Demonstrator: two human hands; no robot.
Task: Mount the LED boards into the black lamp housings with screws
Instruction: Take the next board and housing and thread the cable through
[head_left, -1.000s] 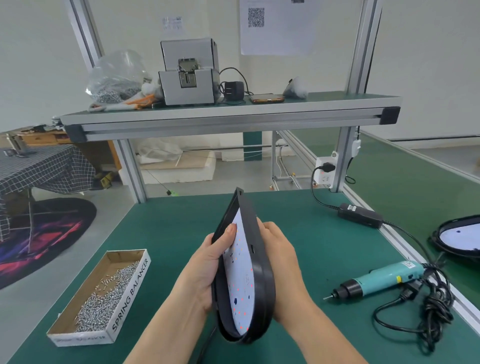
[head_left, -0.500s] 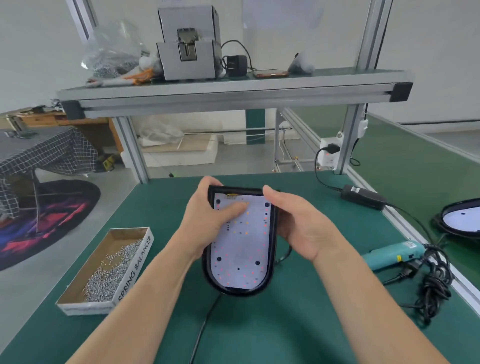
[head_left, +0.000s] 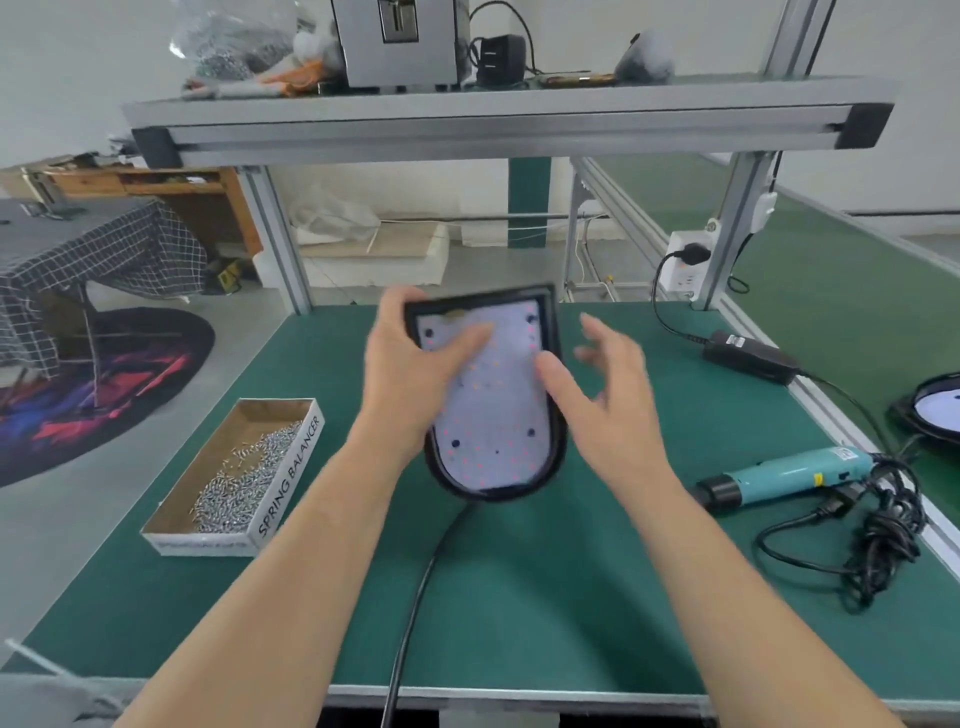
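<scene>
While gripping housing (head_left: 557, 451), left hand (head_left: 402, 371) curled.

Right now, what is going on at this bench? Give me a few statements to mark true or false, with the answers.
1. The left hand grips the housing at its far left corner. True.
2. The right hand holds the screwdriver. False: the hand is open beside the housing, and the screwdriver lies on the table to the right.
3. The screw box sits left of the housing. True.
4. The LED board faces down. False: it faces up, inside the housing.
</scene>
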